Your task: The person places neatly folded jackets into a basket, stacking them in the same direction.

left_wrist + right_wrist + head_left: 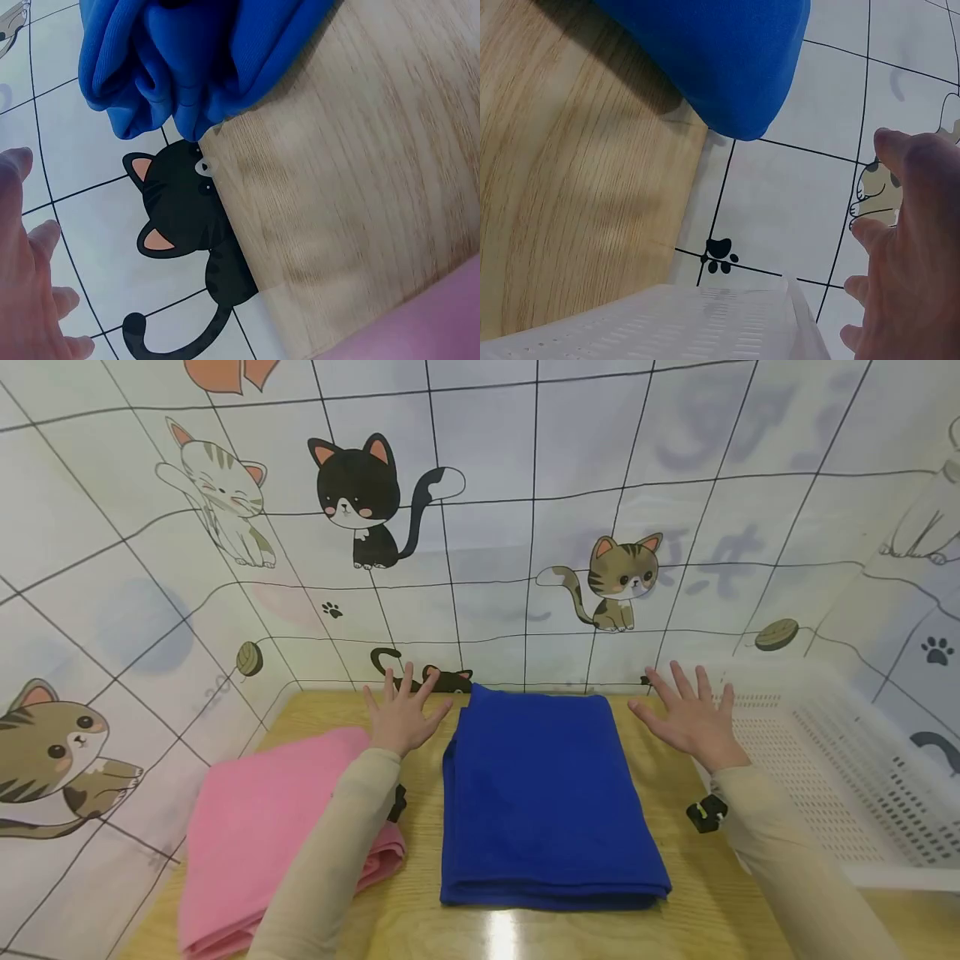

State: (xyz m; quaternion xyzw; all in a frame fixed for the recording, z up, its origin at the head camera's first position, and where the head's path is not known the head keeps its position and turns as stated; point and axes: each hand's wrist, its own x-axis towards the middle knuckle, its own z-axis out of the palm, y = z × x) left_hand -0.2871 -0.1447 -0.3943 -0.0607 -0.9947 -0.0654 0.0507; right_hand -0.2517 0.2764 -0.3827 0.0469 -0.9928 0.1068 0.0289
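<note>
A folded blue cloth lies flat in the middle of the wooden table, its layered fold facing the near side. Fingers spread, my left hand hovers just left of the blue cloth's far corner and holds nothing. My right hand is likewise spread and bare, off the far right corner, beside the white basket. In the left wrist view, bunched folds of the blue cloth show at the table's far edge. The right wrist view shows a smooth rounded corner of the blue cloth overhanging that edge.
Under and beside my left forearm lies a folded pink cloth. A white perforated plastic basket stands at the right. Walls with a cat-print grid covering rise behind and to the left of the wooden table.
</note>
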